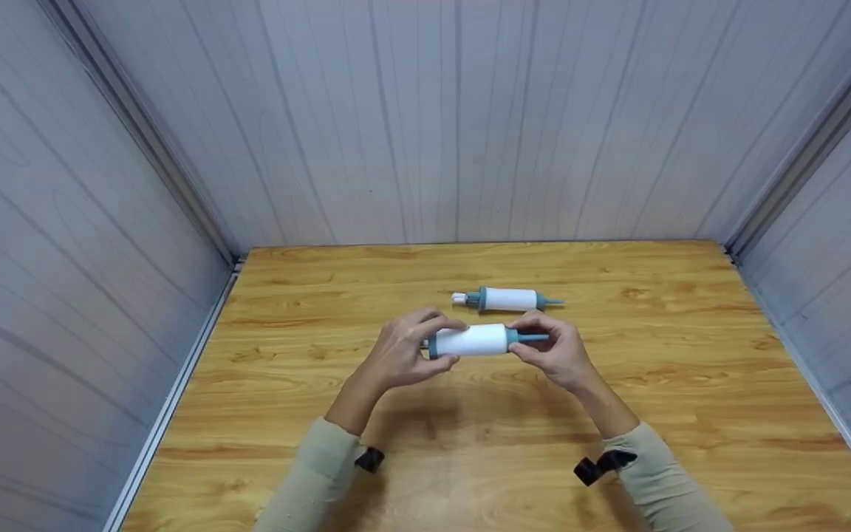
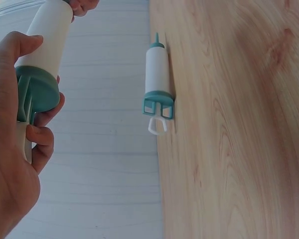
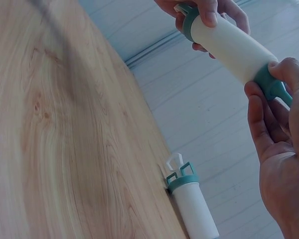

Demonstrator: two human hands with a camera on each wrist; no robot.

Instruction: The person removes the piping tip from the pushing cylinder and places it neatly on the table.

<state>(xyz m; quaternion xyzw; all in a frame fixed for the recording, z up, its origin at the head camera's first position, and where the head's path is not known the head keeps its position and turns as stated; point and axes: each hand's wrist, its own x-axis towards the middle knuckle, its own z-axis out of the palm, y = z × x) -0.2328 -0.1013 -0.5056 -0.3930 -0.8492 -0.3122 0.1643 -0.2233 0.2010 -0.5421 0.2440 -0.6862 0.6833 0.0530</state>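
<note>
Both hands hold a white-barrelled syringe (image 1: 473,340) with teal ends, level above the table in the head view. My left hand (image 1: 403,347) grips it at the flanged end, thumb and fingers on either side of the barrel. In the left wrist view, some fingers of that hand curl round the plunger handle (image 2: 26,142) behind the teal flange (image 2: 42,89). With thumb and fingers, my right hand (image 1: 560,353) pinches the teal nozzle cap (image 3: 269,82) at the other end. A thin teal tip (image 1: 534,338) sticks out past the cap.
A second, similar syringe (image 1: 510,299) lies on the wooden table (image 1: 307,443) just beyond the hands, its white ring handle (image 2: 157,126) towards the left. Pale panel walls (image 1: 425,125) enclose the table at the back and both sides.
</note>
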